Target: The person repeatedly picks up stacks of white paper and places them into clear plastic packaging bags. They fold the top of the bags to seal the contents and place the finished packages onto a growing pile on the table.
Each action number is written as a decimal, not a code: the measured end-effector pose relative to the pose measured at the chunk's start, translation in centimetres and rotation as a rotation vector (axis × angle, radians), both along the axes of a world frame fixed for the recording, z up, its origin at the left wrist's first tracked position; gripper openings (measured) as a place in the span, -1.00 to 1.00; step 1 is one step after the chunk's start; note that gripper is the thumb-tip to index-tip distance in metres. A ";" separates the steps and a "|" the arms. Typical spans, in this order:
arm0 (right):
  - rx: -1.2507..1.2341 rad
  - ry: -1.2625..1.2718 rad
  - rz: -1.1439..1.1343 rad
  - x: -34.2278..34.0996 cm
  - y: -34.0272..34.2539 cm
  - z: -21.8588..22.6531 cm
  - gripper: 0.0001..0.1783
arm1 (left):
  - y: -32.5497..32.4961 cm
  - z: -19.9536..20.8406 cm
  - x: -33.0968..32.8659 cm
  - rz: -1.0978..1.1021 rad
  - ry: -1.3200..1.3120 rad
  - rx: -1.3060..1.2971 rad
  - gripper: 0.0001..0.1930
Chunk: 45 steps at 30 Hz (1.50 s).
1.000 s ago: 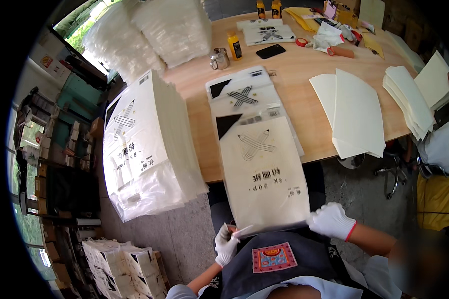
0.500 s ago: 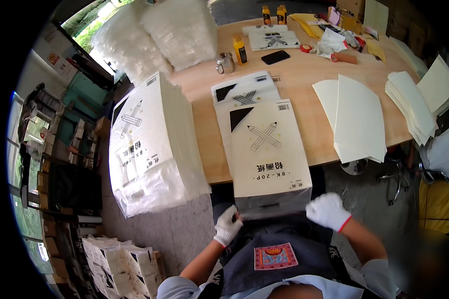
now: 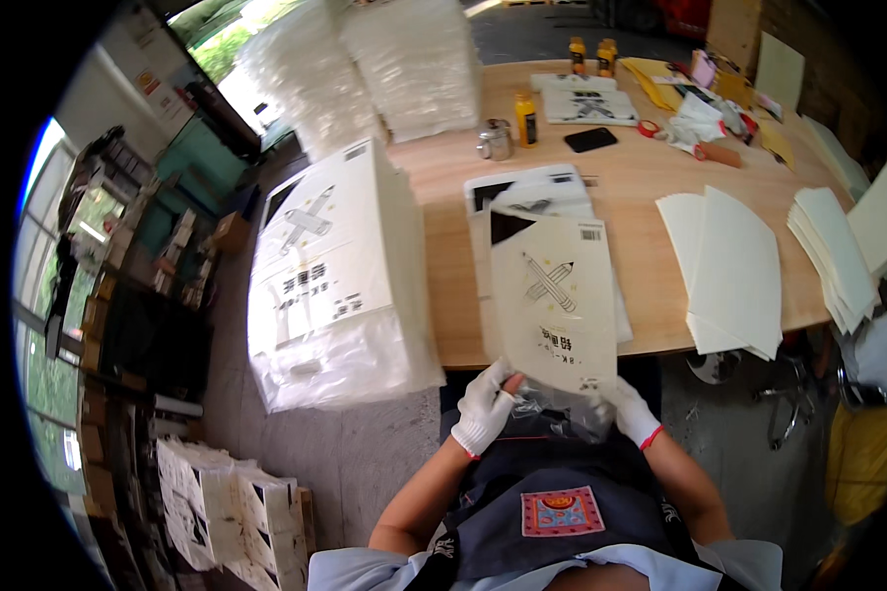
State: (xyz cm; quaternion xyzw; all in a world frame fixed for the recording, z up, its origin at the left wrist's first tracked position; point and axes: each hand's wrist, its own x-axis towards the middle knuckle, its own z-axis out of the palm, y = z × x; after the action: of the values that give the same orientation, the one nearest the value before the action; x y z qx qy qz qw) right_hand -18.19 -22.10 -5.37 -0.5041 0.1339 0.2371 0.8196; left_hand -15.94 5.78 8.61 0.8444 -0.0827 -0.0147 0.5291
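A clear plastic bag of paper [image 3: 552,305], its cream front printed with crossed pencils and a black corner, tilts over the table's near edge. My left hand [image 3: 487,406], in a white glove with its thumb bared, is closed on the bag's near left corner. My right hand [image 3: 633,410], also gloved, closes round the near right edge, its fingertips partly hidden. Between them the loose plastic end [image 3: 562,412] hangs crumpled. Under the far end of the bag lie similar bagged packets [image 3: 532,181] on the table.
A tall stack of bagged packets [image 3: 335,236] stands at the left. Loose cream sheets [image 3: 734,266] fan out at the right. Farther back are a metal mug [image 3: 495,140], an orange bottle [image 3: 525,120], a phone [image 3: 590,140] and plastic-wrapped bundles [image 3: 414,69]. More packets [image 3: 232,502] are piled on the floor.
The bag has tilted and its near part has bent and narrowed between my hands. My right hand has moved from beside the bag onto its edge. The whole view has shifted.
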 end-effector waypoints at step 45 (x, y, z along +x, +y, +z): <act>-0.287 -0.163 0.107 5.4 5.2 7.1 -0.72 | -4.8 -8.9 16.6 -0.338 0.175 0.134 -0.83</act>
State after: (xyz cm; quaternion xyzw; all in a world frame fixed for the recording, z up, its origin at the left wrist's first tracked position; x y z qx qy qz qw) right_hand -12.80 -16.93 1.70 -0.6397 0.0723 0.2171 0.7337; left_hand 0.65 0.99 -0.27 0.8472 -0.1759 -0.1821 0.4670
